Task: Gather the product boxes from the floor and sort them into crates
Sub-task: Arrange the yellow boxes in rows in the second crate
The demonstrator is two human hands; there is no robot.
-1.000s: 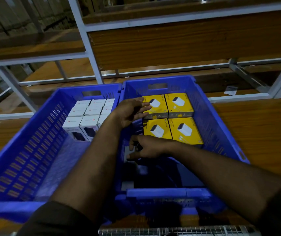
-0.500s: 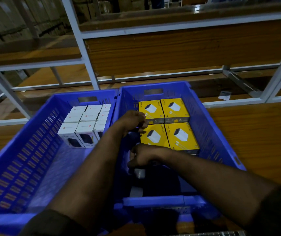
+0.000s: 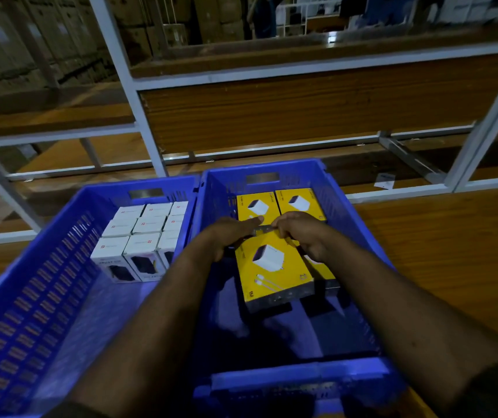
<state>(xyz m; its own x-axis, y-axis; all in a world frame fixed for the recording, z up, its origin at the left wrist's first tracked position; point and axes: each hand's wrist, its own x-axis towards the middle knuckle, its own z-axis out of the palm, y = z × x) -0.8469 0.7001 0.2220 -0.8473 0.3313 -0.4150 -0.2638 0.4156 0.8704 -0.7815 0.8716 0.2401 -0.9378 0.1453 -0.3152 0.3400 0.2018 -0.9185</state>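
Observation:
Two blue crates stand side by side on a wooden surface. The left crate [image 3: 24,285] holds several white product boxes [image 3: 142,236] packed at its far end. In the right crate [image 3: 359,224], yellow product boxes [image 3: 299,203] lie at the far end. My left hand [image 3: 229,233] and my right hand [image 3: 302,233] meet at the far edge of the nearest yellow box [image 3: 271,270] and grip it from both sides. That box sits tilted, higher than its neighbours. Another yellow box [image 3: 323,270] to its right is partly hidden by my right arm.
A grey metal rack frame [image 3: 139,95] with wooden shelf boards [image 3: 302,110] rises right behind the crates. A small paper label [image 3: 385,181] lies on the lower shelf at the right. Stacked cartons fill the dim background. Bare wood [image 3: 440,242] shows to the right of the crates.
Both hands rose from the dark near-left part of the right crate. They now hold a yellow box over the front row; my view tilted upward.

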